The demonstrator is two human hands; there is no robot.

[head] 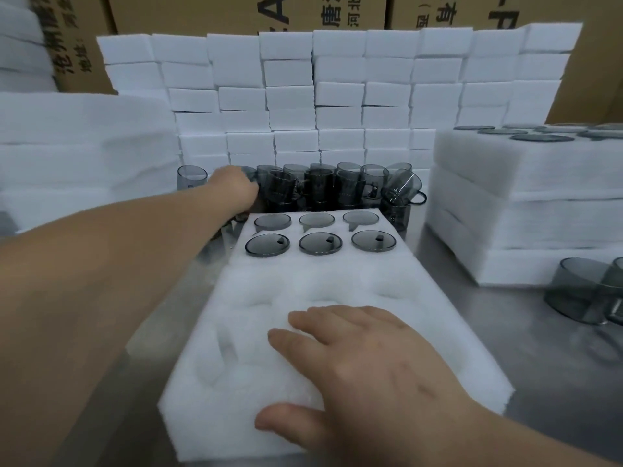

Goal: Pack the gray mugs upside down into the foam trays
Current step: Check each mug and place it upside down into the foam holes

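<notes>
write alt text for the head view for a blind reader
A left hand reaches into a cluster of gray mugs behind a foam tray whose far slots hold upturned mugs; the right hand rests flat on the tray's near end.

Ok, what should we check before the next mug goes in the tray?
1. Tray held steady: ok, the right hand lies flat on the foam tray.
2. Mug grabbed: cannot tell, the left hand reaches among the loose mugs and its fingers are hidden.
3. Room left: ok, the empty pockets in the near rows are free.
4. Mugs already in sit upside down: ok, six packed mugs show their bases on top.
5. Pile safe: not ok, a tilted mug leans on the others and might tip.
</notes>
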